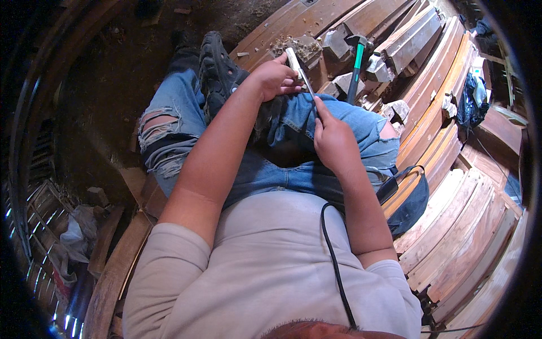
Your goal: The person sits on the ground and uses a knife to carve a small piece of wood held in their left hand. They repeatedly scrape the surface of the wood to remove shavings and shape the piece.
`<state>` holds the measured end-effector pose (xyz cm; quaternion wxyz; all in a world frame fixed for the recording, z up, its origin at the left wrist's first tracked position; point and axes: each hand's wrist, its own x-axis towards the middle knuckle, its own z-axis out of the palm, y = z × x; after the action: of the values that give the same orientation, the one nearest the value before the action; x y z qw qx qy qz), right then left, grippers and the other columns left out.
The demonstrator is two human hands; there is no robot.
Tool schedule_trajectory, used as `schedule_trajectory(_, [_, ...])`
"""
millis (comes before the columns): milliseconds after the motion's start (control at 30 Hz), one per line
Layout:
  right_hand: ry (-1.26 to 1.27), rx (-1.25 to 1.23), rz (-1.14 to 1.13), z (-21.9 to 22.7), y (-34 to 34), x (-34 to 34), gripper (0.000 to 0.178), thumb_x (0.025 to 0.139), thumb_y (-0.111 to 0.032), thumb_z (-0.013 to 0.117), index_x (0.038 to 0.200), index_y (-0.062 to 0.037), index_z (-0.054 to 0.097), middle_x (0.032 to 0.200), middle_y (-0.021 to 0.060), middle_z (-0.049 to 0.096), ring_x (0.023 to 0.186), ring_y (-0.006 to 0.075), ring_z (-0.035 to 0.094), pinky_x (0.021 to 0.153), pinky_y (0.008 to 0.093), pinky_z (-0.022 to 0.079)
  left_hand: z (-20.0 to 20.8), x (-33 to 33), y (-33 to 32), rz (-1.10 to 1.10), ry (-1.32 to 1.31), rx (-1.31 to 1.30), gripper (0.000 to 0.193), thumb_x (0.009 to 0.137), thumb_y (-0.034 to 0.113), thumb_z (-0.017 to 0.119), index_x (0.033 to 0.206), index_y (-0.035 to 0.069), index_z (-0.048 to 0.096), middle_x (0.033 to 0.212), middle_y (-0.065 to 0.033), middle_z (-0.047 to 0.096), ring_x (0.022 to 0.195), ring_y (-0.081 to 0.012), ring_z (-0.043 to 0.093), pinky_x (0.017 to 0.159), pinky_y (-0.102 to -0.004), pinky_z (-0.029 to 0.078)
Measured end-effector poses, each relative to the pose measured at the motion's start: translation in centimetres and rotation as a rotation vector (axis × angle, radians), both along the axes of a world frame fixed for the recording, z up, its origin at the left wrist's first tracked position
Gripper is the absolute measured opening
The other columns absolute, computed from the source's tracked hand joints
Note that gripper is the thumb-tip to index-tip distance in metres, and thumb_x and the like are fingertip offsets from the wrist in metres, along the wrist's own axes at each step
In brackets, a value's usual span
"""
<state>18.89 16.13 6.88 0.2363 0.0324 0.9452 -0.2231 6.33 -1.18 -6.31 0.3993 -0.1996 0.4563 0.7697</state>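
My left hand [272, 79] reaches up over my lap and grips a short, pale piece of wood [292, 60] between thumb and fingers. In my right hand [334, 138] is a slim tool with a narrow metal blade [308, 83], the forefinger stretched along it. The blade points away from me and meets or lies close beside the lower end of the pale piece. Whether it is a knife, a chisel or a file I cannot tell, since my fingers cover its handle.
A hammer [357, 68] with a green and black handle leans among wood blocks [337, 42] beyond my knee. Wood shavings [299, 48] lie in a heap near my left hand. Stacked boards [432, 107] run along the right, with a dark cap [411, 200] beside my thigh.
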Motion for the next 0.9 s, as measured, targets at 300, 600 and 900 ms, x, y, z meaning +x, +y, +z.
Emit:
schedule_trajectory(300, [-0.019, 0.045, 0.056, -0.4, -0.4, -0.5, 0.053, 0.103, -0.018, 0.051, 0.156, -0.0122, 0.047, 0.093, 0.0316, 0.071, 0.087, 0.0508, 0.069, 0.08, 0.0621, 0.052, -0.3, -0.1, 0.2, -0.007, -0.01, -0.051, 0.079, 0.099, -0.005, 0.055, 0.166, 0.03, 0.033, 0.125, -0.0078, 0.067, 0.097, -0.0212, 0.071, 0.084, -0.0389, 0.065])
schedule_trajectory(600, [0.014, 0.042, 0.041, -2.3, -0.8, -1.1, 0.053, 0.103, -0.018, 0.051, 0.155, -0.0133, 0.048, 0.091, 0.0308, 0.071, 0.085, 0.0496, 0.07, 0.077, 0.062, 0.054, -0.4, 0.0, 0.3, -0.01, -0.013, -0.066, 0.077, 0.099, -0.004, 0.056, 0.165, 0.031, 0.034, 0.125, -0.0087, 0.069, 0.097, -0.0206, 0.072, 0.084, -0.0377, 0.064])
schedule_trajectory(900, [-0.004, 0.054, 0.027, -2.7, -1.1, -1.7, 0.054, 0.102, -0.02, 0.05, 0.156, -0.014, 0.048, 0.091, 0.03, 0.072, 0.085, 0.0486, 0.071, 0.076, 0.0617, 0.055, 0.1, 0.0, 0.2, -0.032, 0.013, -0.088, 0.084, 0.099, -0.002, 0.059, 0.169, 0.029, 0.026, 0.12, -0.0093, 0.07, 0.094, -0.0202, 0.071, 0.082, -0.0366, 0.063])
